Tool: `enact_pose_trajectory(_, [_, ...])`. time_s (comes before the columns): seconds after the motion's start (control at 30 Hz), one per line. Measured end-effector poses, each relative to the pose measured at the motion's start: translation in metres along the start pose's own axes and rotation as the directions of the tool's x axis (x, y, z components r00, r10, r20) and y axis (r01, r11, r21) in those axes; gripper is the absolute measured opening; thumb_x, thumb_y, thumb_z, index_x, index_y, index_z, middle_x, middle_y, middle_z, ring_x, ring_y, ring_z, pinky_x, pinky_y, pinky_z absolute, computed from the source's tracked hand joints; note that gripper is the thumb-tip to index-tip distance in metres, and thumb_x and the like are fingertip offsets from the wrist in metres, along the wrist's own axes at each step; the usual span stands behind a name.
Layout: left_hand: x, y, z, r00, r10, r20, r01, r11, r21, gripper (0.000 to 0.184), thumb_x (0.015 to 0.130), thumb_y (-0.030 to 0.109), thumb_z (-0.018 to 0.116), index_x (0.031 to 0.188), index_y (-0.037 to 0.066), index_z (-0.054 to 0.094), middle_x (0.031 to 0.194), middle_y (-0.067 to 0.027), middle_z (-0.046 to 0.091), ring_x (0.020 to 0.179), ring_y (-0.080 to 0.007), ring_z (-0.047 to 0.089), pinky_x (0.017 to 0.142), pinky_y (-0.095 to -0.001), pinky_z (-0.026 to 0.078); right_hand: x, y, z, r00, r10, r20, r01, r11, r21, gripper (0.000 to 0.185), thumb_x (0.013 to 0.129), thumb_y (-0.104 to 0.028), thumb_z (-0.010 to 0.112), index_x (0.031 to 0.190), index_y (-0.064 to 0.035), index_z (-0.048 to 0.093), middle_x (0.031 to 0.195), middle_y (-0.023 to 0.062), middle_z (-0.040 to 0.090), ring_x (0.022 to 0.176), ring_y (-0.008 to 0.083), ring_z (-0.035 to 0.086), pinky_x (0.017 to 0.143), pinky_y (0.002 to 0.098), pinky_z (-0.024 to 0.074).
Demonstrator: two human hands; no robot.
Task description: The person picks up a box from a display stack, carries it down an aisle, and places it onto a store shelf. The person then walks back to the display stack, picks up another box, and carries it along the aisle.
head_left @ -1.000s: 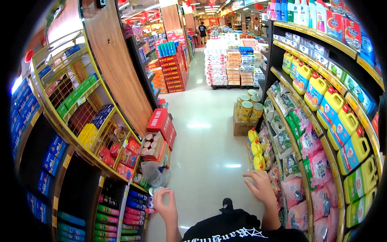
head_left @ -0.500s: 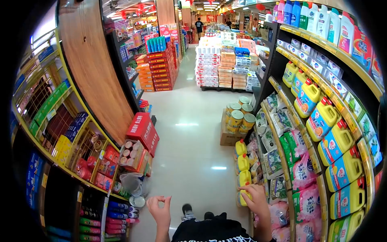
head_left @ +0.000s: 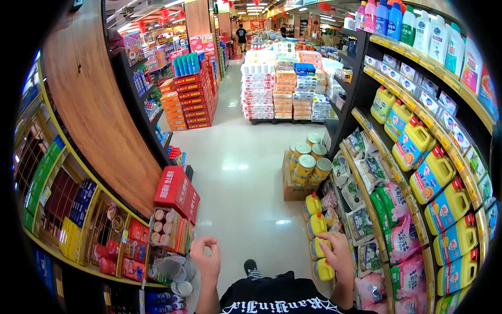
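Observation:
My left hand point(head_left: 207, 257) is raised at waist height over the aisle floor, its fingers loosely curled and thumb apart, with nothing in it. Below and left of it are tubs and a plastic bag point(head_left: 171, 266) at the shelf's foot. My right hand point(head_left: 339, 254) is up on the other side, fingers bent and thumb spread, also holding nothing. In the picture it overlaps the edge of a row of yellow jugs point(head_left: 317, 226) on the floor. I cannot see either hand touching any goods.
Shelves with yellow detergent jugs point(head_left: 413, 142) and pink bags point(head_left: 401, 230) line the right. A carton point(head_left: 296, 189) with several tins stands before them. A red box point(head_left: 178, 189) sits at left. Stacked paper packs point(head_left: 258, 86) and two people stand farther down the aisle.
The view has shifted and moved forward: the tins and red box appear lower and larger. Both hands remain raised and empty. One shoe shows below, where two showed before.

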State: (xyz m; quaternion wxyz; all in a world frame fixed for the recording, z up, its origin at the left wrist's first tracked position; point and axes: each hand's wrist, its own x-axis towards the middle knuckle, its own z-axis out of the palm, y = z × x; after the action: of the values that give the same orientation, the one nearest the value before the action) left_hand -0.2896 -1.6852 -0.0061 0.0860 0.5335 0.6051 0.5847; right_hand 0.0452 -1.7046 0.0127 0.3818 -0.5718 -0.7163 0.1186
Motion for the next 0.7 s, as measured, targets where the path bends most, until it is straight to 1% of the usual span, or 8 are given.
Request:
enact_pose_trajectory(0.13, [0.057, -0.026, 0.001, 0.996, 0.076, -0.038, -0.075, 0.997, 0.033, 0.009, 0.067, -0.005, 0.056, 0.071, 0.004, 0.058, 0.067, -0.0054, 0.058, 0.071, -0.0202, 0.054, 0.069, -0.0321, 0.043, 0.056, -0.005, 0.031, 0.999, -0.043, 0.014, 0.044, 0.998, -0.048, 0.019, 0.082, -0.015, 0.063, 0.099, -0.0077, 0.065, 0.095, 0.01, 0.065, 0.092, 0.0288, 0.058, 0.082, 0.0382, 0.0409])
enact_pose_trajectory(0.2, [0.074, -0.043, 0.0, 0.997, 0.075, -0.032, -0.073, 0.996, 0.06, 0.009, 0.068, -0.004, 0.056, 0.072, 0.004, 0.058, 0.067, -0.0056, 0.058, 0.071, -0.0203, 0.055, 0.069, -0.0321, 0.043, 0.078, -0.01, 0.051, 0.995, -0.101, 0.004, 0.101, 0.992, -0.082, 0.019, 0.082, -0.016, 0.063, 0.099, -0.0084, 0.065, 0.093, 0.0095, 0.064, 0.091, 0.0286, 0.058, 0.081, 0.0382, 0.0408])
enact_pose_trajectory(0.27, [0.085, -0.057, 0.0, 0.998, 0.065, -0.021, -0.063, 0.994, 0.087, 0.008, 0.069, -0.004, 0.056, 0.072, 0.003, 0.058, 0.068, -0.0058, 0.058, 0.072, -0.0203, 0.055, 0.07, -0.0322, 0.043, 0.094, -0.014, 0.071, 0.995, -0.093, 0.038, 0.094, 0.995, -0.035, 0.018, 0.083, -0.017, 0.063, 0.099, -0.0087, 0.065, 0.093, 0.0092, 0.064, 0.09, 0.0284, 0.059, 0.081, 0.0382, 0.0407])
enact_pose_trajectory(0.33, [0.093, -0.068, 0.003, 0.998, -0.068, -0.011, 0.069, 0.997, 0.029, 0.007, 0.07, -0.004, 0.056, 0.072, 0.003, 0.058, 0.07, -0.0065, 0.059, 0.071, -0.0208, 0.055, 0.071, -0.0324, 0.043, 0.108, -0.015, 0.089, 0.994, -0.081, 0.069, 0.081, 0.997, 0.013, 0.018, 0.083, -0.018, 0.063, 0.099, -0.0091, 0.065, 0.092, 0.0089, 0.064, 0.089, 0.0282, 0.059, 0.081, 0.0382, 0.0406])
enact_pose_trajectory(0.43, [0.105, -0.08, 0.01, 0.995, -0.095, -0.007, 0.095, 0.994, 0.062, 0.007, 0.071, -0.004, 0.056, 0.072, 0.002, 0.058, 0.071, -0.007, 0.059, 0.07, -0.0206, 0.054, 0.069, -0.0317, 0.043, 0.124, -0.011, 0.111, 0.989, -0.082, 0.12, 0.081, 0.997, 0.015, 0.018, 0.084, -0.019, 0.063, 0.099, -0.0095, 0.065, 0.091, 0.0083, 0.064, 0.088, 0.0274, 0.059, 0.081, 0.0376, 0.0402])
enact_pose_trajectory(0.5, [0.115, -0.085, 0.016, 0.995, -0.099, 0.002, 0.099, 0.993, 0.061, 0.007, 0.071, -0.005, 0.055, 0.073, 0.002, 0.058, 0.071, -0.007, 0.059, 0.07, -0.0199, 0.054, 0.067, -0.0308, 0.043, 0.139, -0.004, 0.118, 0.976, -0.07, 0.206, 0.07, 0.998, 0.006, 0.018, 0.084, -0.02, 0.063, 0.099, -0.0102, 0.066, 0.09, 0.0079, 0.064, 0.089, 0.0265, 0.059, 0.081, 0.0369, 0.0399])
enact_pose_trajectory(0.57, [0.123, -0.095, 0.024, 0.99, -0.142, -0.016, 0.143, 0.986, 0.085, 0.007, 0.071, -0.006, 0.055, 0.073, 0.001, 0.058, 0.071, -0.0071, 0.059, 0.069, -0.019, 0.054, 0.065, -0.0299, 0.043, 0.157, 0.004, 0.122, 0.973, -0.074, 0.22, 0.077, 0.997, -0.007, 0.017, 0.084, -0.02, 0.063, 0.099, -0.0103, 0.066, 0.09, 0.0078, 0.064, 0.089, 0.0263, 0.059, 0.08, 0.0367, 0.0398])
enact_pose_trajectory(0.7, [0.148, -0.107, 0.048, 0.983, -0.177, -0.047, 0.182, 0.976, 0.119, 0.007, 0.072, -0.006, 0.056, 0.073, 0.001, 0.058, 0.071, -0.0073, 0.058, 0.068, -0.0183, 0.053, 0.066, -0.0299, 0.043, 0.206, 0.021, 0.134, 0.97, -0.091, 0.227, 0.099, 0.995, -0.024, 0.017, 0.084, -0.02, 0.063, 0.098, -0.0104, 0.065, 0.09, 0.008, 0.064, 0.088, 0.0261, 0.059, 0.08, 0.0364, 0.0397])
